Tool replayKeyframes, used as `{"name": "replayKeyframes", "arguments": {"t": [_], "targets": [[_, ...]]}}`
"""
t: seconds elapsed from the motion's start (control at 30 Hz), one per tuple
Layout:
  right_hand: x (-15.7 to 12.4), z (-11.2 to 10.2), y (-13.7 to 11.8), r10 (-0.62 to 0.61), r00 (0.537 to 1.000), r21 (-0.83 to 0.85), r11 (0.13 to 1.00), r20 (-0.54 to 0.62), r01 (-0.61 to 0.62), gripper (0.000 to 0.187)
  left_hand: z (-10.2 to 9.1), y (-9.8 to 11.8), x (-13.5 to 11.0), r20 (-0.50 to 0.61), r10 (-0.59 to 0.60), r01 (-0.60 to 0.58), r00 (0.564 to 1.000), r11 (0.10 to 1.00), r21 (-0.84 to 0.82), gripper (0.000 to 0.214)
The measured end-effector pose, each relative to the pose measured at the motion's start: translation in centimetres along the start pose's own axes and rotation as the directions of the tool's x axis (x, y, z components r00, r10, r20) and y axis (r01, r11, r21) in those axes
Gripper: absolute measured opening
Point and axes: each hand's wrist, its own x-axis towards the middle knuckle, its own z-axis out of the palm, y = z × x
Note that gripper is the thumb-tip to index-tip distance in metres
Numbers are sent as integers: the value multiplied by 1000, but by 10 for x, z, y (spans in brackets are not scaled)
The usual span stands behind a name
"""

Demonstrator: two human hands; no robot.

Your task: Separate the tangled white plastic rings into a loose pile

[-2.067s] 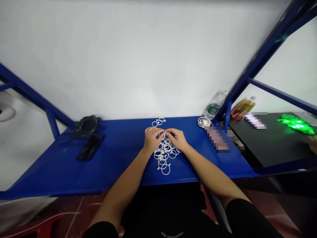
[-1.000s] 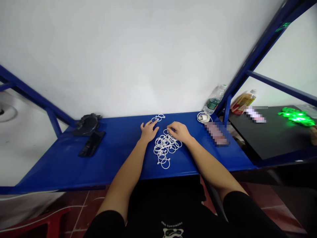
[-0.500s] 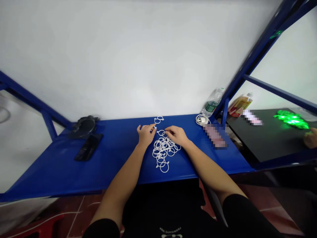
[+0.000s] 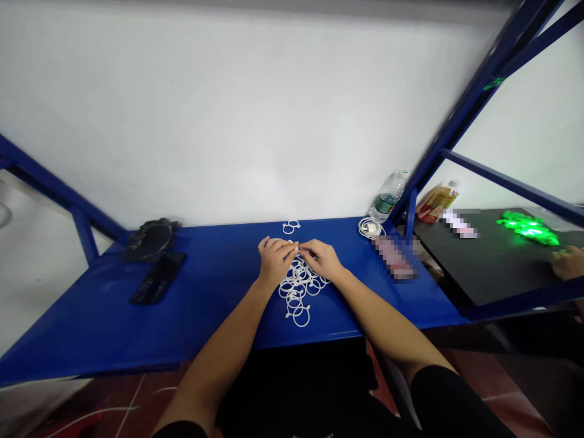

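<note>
My left hand and my right hand meet fingertip to fingertip over the top of a heap of white plastic rings. Between the pinched fingers shows a small white piece; the left fingers close on it. My right thumb and forefinger are pinched on what looks like a white ring, mostly hidden by the fingers. Small knobs stick out from several rings in the heap. Farther back, near the wall, two more white rings lie together.
On the blue table lie a black phone and a dark bundle to the left. At right are a coiled white cable, a water bottle and a blurred flat item. Beyond the frame, another person's hand is near glowing green lights.
My hands have come together, the left moving right and the right closing in, so their fingertips now meet. The view has tilted slightly.
</note>
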Motion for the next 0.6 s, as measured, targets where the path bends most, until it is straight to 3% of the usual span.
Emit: {"name": "replayKeyframes", "arguments": {"t": [0.47,0.6], "targets": [[0,1,-2,-27,1000,27,999,4,27,20,-6,1,2,33,40,-39,999,999,-33,15],[1,-2,-2,17,1000,59,998,-14,-16,18,-6,-3,2,0,-6,6,1000,1000,-22,14]]}}
